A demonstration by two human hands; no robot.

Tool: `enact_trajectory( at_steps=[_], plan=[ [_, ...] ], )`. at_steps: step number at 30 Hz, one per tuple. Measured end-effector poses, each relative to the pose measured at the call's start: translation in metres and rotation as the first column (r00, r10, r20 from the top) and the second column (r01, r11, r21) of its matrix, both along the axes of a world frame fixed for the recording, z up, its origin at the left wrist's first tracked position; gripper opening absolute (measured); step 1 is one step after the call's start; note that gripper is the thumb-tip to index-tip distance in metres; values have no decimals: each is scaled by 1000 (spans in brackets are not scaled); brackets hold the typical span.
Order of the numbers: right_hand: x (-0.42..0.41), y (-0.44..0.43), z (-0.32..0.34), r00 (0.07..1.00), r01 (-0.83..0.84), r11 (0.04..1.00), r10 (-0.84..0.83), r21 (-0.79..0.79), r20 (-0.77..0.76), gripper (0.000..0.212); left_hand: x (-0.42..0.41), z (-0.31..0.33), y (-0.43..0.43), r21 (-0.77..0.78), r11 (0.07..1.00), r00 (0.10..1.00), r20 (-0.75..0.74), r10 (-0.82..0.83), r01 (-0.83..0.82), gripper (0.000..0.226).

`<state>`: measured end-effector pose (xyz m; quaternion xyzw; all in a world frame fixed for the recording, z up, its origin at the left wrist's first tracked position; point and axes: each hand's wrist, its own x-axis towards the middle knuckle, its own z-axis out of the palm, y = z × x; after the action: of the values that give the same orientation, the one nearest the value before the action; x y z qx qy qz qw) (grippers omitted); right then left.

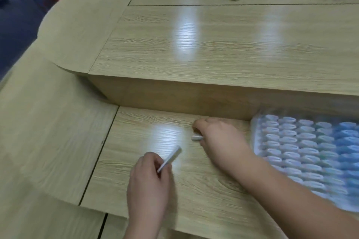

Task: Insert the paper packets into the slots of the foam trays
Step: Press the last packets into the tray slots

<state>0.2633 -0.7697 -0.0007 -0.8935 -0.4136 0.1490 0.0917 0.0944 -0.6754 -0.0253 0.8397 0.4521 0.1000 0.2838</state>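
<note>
Left hand (149,178) fingers tight on one paper packet (172,157); right hand (221,141) fingers tight on second packet (196,138), near foam tray (254,139)

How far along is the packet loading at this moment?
Done: the foam tray looks mostly filled, row after row of packets in its visible slots. In hand: the left hand holds one packet; the right hand pinches a second packet low over the table. Left: neither is in a slot yet.
</note>
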Motion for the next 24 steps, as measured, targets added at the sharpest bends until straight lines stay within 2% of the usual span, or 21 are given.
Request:
enact_trajectory(
  at_steps=[3, 6, 8, 14, 17, 19, 21, 24],
  plan=[
    [0, -1, 10, 995, -27, 999, 30, 39, -94, 17, -9, 7, 9, -198, 980, 996, 79, 35, -19, 18],
    [4, -18, 33, 987, 13, 984, 17, 179, -162, 25, -7, 23, 3, -465, 885, 967, 231, 106, 14, 25],
    [10, -40, 51, 985, 55, 961, -8, 272, -170, 29, -2, 34, -8, -519, 854, 957, 266, 118, 38, 23],
    [33, -151, 90, 959, 243, 899, -167, 365, -227, 34, 33, 74, -61, -509, 841, 936, 352, 6, 186, 15],
    [43, -218, 104, 927, 368, 820, -287, 438, -242, 31, 57, 94, -93, -430, 860, 889, 454, -57, 275, 23],
    [51, -264, 109, 904, 428, 767, -359, 479, -232, 41, 75, 107, -118, -347, 882, 862, 493, -116, 318, 26],
    [55, -311, 109, 889, 452, 733, -415, 509, -193, 49, 91, 118, -149, -292, 875, 825, 534, -185, 386, 16],
    [62, -362, 107, 864, 477, 710, -485, 517, -132, 20, 112, 118, -202, -181, 846, 757, 566, -327, 501, 20]
  ],
)
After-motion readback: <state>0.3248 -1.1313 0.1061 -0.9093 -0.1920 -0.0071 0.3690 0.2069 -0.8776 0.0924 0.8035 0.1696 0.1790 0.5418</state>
